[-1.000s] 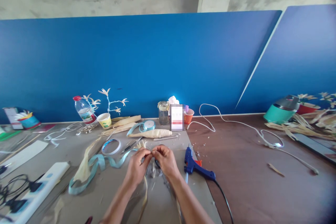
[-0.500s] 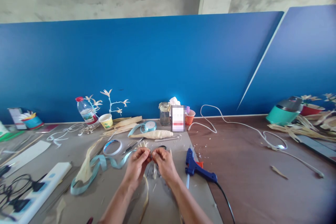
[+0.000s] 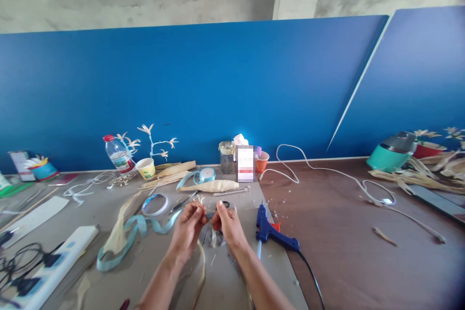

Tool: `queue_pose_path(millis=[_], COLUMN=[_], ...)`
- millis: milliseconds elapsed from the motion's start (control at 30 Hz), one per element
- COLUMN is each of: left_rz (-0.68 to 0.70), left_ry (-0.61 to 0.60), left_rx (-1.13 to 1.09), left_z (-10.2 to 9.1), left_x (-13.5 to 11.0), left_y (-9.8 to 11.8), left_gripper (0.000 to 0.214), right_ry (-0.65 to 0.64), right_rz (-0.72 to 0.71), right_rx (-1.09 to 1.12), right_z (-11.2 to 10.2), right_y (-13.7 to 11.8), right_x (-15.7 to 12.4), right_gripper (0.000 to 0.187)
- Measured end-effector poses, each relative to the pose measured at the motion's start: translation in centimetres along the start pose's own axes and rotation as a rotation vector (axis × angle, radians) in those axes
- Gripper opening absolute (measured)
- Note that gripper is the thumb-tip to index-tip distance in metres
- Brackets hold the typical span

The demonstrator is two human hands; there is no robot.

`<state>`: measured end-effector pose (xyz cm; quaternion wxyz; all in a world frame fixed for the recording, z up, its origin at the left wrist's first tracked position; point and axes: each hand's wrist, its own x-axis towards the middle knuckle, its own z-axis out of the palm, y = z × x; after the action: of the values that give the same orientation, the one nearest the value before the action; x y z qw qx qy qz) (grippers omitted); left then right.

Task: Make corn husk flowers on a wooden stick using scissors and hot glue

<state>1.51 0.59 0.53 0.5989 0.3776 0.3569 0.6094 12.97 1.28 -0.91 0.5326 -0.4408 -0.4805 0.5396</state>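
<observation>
My left hand (image 3: pixel 189 223) is closed in a pinch above the middle of the table. Just past its fingertips shows a small pale husk flower (image 3: pixel 200 199), its stem hidden by the fingers. My right hand (image 3: pixel 228 223) sits close beside it, fingers curled and thumb raised against them. A bluish bit shows in the narrow gap between the two hands, too small to make out. Something black and looped, partly covered, lies behind the right hand. To the right of that hand rests a blue glue gun (image 3: pixel 271 230), and light blue ribbon (image 3: pixel 136 225) curls to the left.
A husk bundle (image 3: pixel 214 186), a ribbon spool (image 3: pixel 207 174) and a tape roll (image 3: pixel 155 204) lie beyond my hands. At the back stand a bottle (image 3: pixel 119 155), a yellow cup (image 3: pixel 146 168) with husk flowers and a glass jar (image 3: pixel 227 159). A power strip (image 3: pixel 58 264) lies front left.
My right thumb has lifted and the right hand has turned slightly. The fingertips are a little farther apart, with a bluish bit now showing between them.
</observation>
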Motion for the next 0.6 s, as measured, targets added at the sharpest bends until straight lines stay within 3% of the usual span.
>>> queue_pose_path(millis=[267,467,600], left_rz=[-0.006,-0.031,-0.083], left_ry=[-0.025,0.010,0.029], left_rx=[0.113,0.100,0.050], left_z=[-0.05,-0.07,-0.11], left_x=[0.10,0.18,0.23], left_y=[-0.80,-0.71,-0.55], left_gripper=[0.022,0.024,0.020], right_ry=[0.058,0.101,0.137], right_rz=[-0.039,-0.192,-0.321], right_rx=[-0.022,-0.225,-0.393], right_z=[0.14,-0.01,0.14], right_y=[0.48,0.26,0.01], right_x=[0.36,-0.02,-0.49], right_gripper=[0.039,0.020,0.017])
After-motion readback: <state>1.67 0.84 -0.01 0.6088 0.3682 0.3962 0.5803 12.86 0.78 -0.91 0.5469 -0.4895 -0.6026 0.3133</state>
